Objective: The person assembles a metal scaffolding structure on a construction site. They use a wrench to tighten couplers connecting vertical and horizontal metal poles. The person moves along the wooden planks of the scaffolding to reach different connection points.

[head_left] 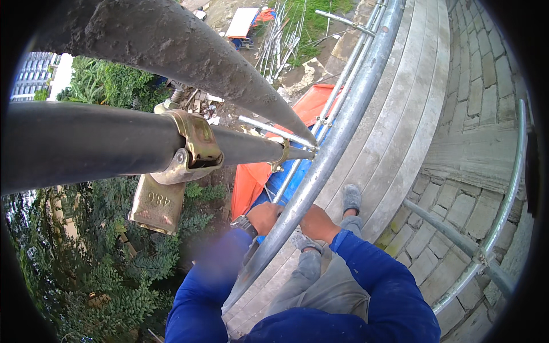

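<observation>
A thick grey metal scaffold pipe (pixel 290 214) runs diagonally between my hands. On its outer side is my left hand (pixel 265 218), with a watch (pixel 244 225) on the wrist. Its fingers are curled in against the pipe, and a small dark spot shows at them. My right hand (pixel 318 223) is bent inward on the inner side, its knuckles toward the pipe. The pipe hides most of its fingertips. What either hand grips there cannot be made out. Both arms wear blue sleeves (pixel 374 274).
I stand on grey planks (pixel 366 166) high above ground. A block wall (pixel 452 228) and a curved pipe (pixel 517 154) are at the right. Dark pipes with a brass-coloured clamp (pixel 191 146) cross the upper left. Orange sheeting (pixel 250 183), blue sheeting (pixel 297 184) and trees (pixel 131 257) are beyond the edge.
</observation>
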A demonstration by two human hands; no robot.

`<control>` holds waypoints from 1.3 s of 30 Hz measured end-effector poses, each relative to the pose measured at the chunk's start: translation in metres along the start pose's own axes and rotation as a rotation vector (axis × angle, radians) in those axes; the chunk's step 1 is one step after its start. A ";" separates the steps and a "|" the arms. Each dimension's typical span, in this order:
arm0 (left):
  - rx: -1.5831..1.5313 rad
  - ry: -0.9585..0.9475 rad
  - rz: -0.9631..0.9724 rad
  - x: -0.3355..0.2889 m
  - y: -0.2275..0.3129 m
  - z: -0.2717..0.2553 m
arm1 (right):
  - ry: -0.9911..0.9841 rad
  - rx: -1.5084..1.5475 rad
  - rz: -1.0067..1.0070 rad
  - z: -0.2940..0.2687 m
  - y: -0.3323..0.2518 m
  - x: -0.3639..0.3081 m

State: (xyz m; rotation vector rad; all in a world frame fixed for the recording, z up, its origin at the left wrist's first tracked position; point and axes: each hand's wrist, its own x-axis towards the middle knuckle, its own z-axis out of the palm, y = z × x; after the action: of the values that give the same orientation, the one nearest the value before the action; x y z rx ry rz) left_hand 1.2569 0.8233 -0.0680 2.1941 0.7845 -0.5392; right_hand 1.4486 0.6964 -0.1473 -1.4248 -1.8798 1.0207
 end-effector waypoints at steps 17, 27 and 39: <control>-0.899 0.318 -0.194 -0.005 0.004 -0.061 | -0.012 0.631 0.267 -0.022 -0.008 0.033; -0.980 0.687 -0.156 0.002 0.007 -0.083 | 0.273 0.500 0.013 -0.015 0.042 0.041; -1.059 0.657 -0.030 0.032 0.004 -0.075 | 0.158 0.150 -0.234 -0.071 0.078 0.100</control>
State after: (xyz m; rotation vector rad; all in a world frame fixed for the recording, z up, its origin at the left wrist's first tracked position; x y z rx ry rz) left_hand 1.2927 0.8894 -0.0366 1.3129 1.0942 0.5473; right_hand 1.5199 0.8204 -0.1744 -1.1349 -1.7668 0.8877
